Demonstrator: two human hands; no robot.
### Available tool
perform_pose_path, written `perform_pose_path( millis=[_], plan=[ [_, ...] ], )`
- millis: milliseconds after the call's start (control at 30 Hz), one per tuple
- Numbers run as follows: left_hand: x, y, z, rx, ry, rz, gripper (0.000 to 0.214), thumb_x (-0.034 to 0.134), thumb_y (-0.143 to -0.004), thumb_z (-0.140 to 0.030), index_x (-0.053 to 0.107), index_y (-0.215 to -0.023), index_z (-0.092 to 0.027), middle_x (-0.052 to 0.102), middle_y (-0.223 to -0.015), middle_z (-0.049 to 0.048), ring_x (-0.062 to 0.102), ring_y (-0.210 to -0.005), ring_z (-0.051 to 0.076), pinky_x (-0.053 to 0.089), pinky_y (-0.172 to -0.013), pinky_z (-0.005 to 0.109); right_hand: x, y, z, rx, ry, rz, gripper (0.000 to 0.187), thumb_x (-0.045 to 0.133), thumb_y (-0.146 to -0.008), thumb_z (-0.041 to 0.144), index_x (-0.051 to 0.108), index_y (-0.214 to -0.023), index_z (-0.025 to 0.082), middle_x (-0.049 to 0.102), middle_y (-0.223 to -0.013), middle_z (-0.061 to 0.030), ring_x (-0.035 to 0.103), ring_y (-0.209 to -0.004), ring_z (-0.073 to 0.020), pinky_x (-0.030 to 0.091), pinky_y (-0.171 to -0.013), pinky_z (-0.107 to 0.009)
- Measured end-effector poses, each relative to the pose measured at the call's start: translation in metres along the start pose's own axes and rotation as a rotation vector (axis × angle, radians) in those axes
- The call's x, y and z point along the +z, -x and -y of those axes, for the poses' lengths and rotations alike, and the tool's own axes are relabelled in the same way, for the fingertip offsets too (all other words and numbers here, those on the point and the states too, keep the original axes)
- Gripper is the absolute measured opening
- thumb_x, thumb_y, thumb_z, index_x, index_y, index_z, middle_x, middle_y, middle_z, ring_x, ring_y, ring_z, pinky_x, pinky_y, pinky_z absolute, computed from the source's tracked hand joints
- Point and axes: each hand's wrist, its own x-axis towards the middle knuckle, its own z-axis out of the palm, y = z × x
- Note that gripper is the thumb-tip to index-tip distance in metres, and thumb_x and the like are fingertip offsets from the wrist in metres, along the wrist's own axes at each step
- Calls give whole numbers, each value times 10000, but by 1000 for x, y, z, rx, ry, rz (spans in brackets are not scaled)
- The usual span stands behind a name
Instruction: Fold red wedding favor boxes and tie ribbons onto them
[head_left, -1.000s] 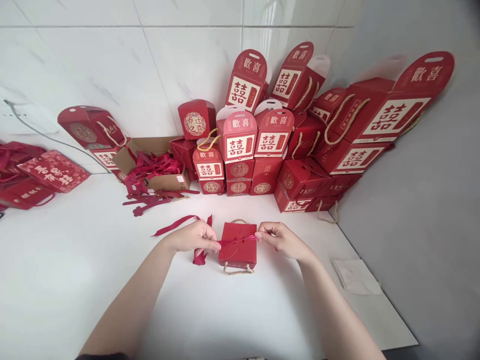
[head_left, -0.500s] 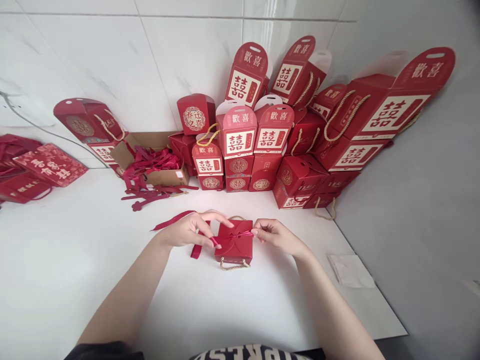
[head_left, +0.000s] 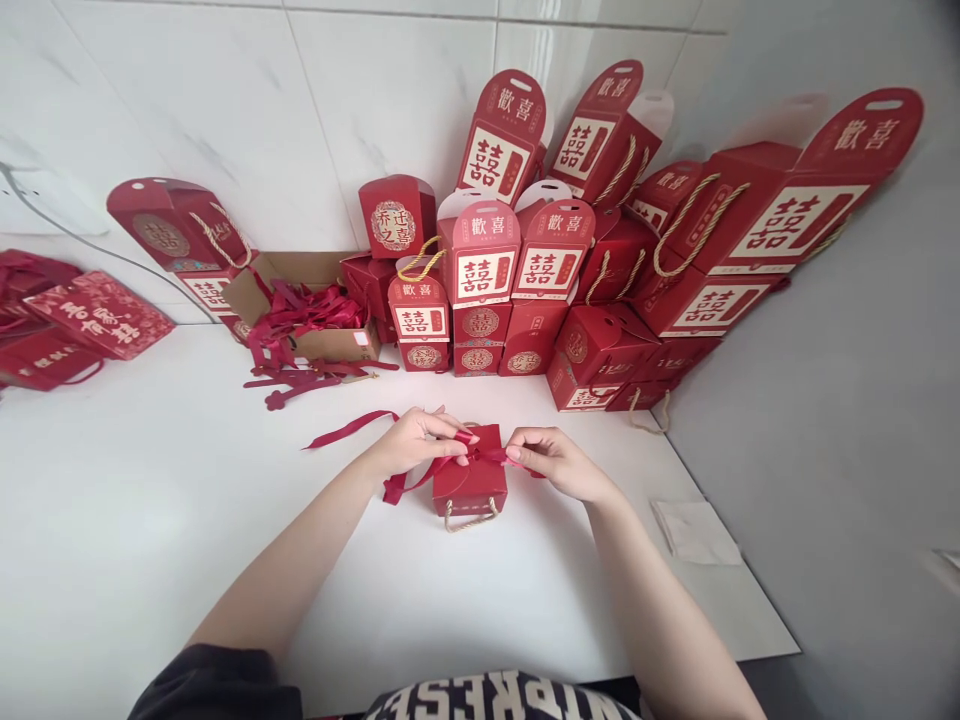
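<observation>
In the middle of the white table stands a small red gift box point(head_left: 469, 490) with a rope handle point(head_left: 471, 520) on its near side. A red ribbon point(head_left: 491, 456) crosses the top of the box. My left hand point(head_left: 421, 440) is closed on a looped part of that ribbon over the box's left half. On the right side, my right hand point(head_left: 556, 461) pinches the ribbon between thumb and forefinger, just beside the box. One long loose length of ribbon trails on the table left of my left hand. The knot area is partly covered by my left fingers.
Stacked red gift boxes point(head_left: 480, 270) line the wall behind. A cardboard box point(head_left: 337, 343) holds many red ribbons, with flat red strips lying before it. Red bags point(head_left: 97, 318) are at the far left. A folded white tissue point(head_left: 695, 532) lies near the right edge.
My left hand has moved right, over the box, and its fingers have closed on a ribbon loop. My right hand stays beside the box, still pinching ribbon. The view has shifted slightly.
</observation>
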Motion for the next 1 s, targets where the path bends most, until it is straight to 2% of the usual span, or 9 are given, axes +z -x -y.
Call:
perform_pose_path(
  millis=[233, 500, 533, 600, 700, 800, 900, 967, 1000],
  plan=[
    [-1, 0, -13, -2, -116, 86, 195, 661, -839, -357, 778, -781, -213, 748, -802, -2, 678, -778, 149, 45, -1235, 528, 24, -3, 12, -219, 76, -53, 253, 547, -946, 435, 726, -987, 262, 672, -972, -54, 602, -908, -206, 444, -857, -345],
    [3, 1, -19, -12, -174, 112, 131, 660, -831, -288, 764, -793, -219, 744, -776, -27, 673, -816, 145, 52, -1229, 534, 41, -8, 12, -295, 321, -178, 193, 544, -957, 348, 719, -930, 271, 703, -898, -43, 610, -857, -212, 388, -936, -394],
    [0, 2, -18, -14, -161, 107, 130, 662, -834, -292, 765, -815, -215, 749, -798, -17, 677, -818, 150, 68, -1229, 529, 41, -8, 12, -292, 307, -194, 180, 545, -954, 339, 703, -919, 263, 694, -892, -39, 603, -857, -207, 385, -935, -388],
    [-10, 6, -19, 2, -126, 96, 157, 672, -838, -327, 766, -860, -204, 757, -903, 29, 683, -869, 170, 200, -1208, 489, 37, -6, 12, -246, 231, -194, 166, 532, -947, 328, 658, -886, 239, 664, -902, -37, 587, -861, -199, 404, -893, -360],
    [-34, 16, -21, 19, -111, 141, 212, 675, -835, -372, 760, -881, -183, 705, -1116, 97, 654, -1018, 209, 442, -1039, 382, 24, -2, 11, -102, 95, -169, 210, 480, -938, 327, 579, -796, 209, 595, -805, -23, 545, -763, -179, 424, -737, -311],
    [-51, 24, -22, -144, -138, 248, 255, 673, -829, -413, 738, -894, -175, 692, -1015, 84, 651, -949, 205, 507, -870, 330, 15, 1, 9, -22, 68, -140, 345, 404, -968, 372, 519, -694, 197, 496, -661, 6, 468, -638, -150, 387, -634, -289],
    [-45, 25, -24, -315, -119, 235, 363, 645, -825, -517, 682, -939, -174, 662, -850, 46, 636, -795, 181, 506, -748, 311, 16, 2, 8, 6, 101, -119, 396, 448, -964, 472, 493, -682, 197, 471, -639, 24, 443, -607, -134, 374, -608, -278],
    [-33, 24, -27, -308, -171, 139, 495, 691, -757, -576, 626, -1074, -201, 647, -934, 48, 629, -836, 192, 507, -762, 322, 19, 1, 8, -36, 187, -162, 335, 548, -917, 510, 537, -783, 203, 549, -743, 5, 515, -695, -154, 423, -670, -291],
    [-27, 25, -30, -280, -235, 94, 621, 737, -693, -595, 589, -1172, -228, 633, -1036, 61, 625, -921, 216, 507, -807, 338, 20, 1, 8, -86, 252, -192, 313, 611, -878, 518, 567, -878, 208, 597, -870, -25, 563, -815, -184, 456, -754, -319]
  ],
)
